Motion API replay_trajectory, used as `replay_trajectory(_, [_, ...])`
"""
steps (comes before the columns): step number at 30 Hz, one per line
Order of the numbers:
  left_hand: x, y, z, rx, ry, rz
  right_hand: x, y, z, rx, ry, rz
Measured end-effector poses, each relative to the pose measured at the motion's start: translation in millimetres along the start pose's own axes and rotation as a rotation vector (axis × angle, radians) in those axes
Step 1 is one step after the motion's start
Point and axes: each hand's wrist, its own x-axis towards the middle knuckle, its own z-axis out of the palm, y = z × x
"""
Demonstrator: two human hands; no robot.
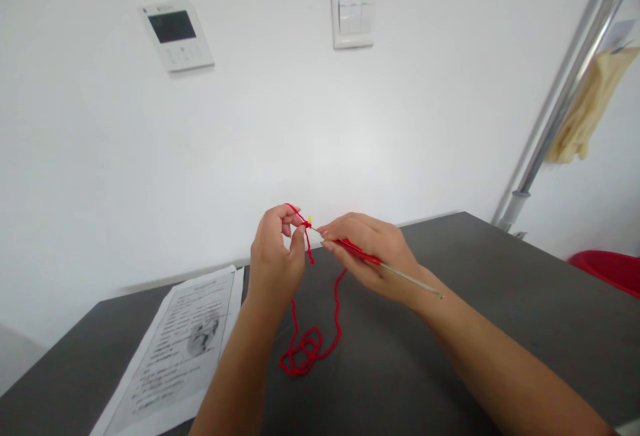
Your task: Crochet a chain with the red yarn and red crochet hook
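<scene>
My left hand (275,253) is raised above the dark grey table (500,303), its fingers pinched on a strand of red yarn (310,346) near its upper end. My right hand (373,253) is closed round a thin metal crochet hook (410,278) with a red grip. The hook's tip points left and meets the yarn at my left fingertips. The rest of the yarn hangs down from my hands and lies in a loose tangle on the table between my forearms.
A printed sheet of paper (185,349) lies on the table at the left. A white wall stands behind with a wall panel (176,35) and a light switch (353,18). A metal pole (565,96) and a red object (607,268) are at the right.
</scene>
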Motion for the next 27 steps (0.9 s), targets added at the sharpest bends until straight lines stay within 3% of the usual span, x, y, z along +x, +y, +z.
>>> replay_trajectory(2, [1.6, -0.5, -0.8, -0.074, -0.024, -0.059, 1.1, 0.9, -1.6, 0.18, 0.036, 0.211])
replay_trajectory(5, [5.9, 0.6, -4.6, -0.319, -0.098, -0.248, 2.6, 5.3, 0.4, 0.638, 0.148, 0.533])
replay_trajectory(9, [10.3, 2.5, -14.0, -0.637, -0.242, -0.463, 3.2, 9.7, 9.5, 1.055, 0.22, 0.665])
replay_trajectory(13, [10.3, 2.0, -21.6, -0.766, -0.435, -0.588, 0.4, 8.8, 18.5, 1.022, 0.258, 0.552])
replay_trajectory(17, [10.7, 2.2, -23.8, -0.843, -0.416, -0.634, -2.1, 8.3, 14.7, 0.703, 0.29, 0.214])
replay_trajectory(20, [11.8, 4.6, -25.3, -0.873, -0.382, -0.631, -0.7, 6.6, 0.4, 0.423, 0.136, -0.031])
replay_trajectory(24, [12.2, 8.1, -28.3, -0.867, -0.425, -0.633, 3.3, 2.1, -18.1, 0.291, -0.03, -0.106])
replay_trajectory(27, [12.1, 8.1, -30.1, -0.873, -0.447, -0.634, 4.2, 1.4, -20.0, 0.219, -0.044, -0.188])
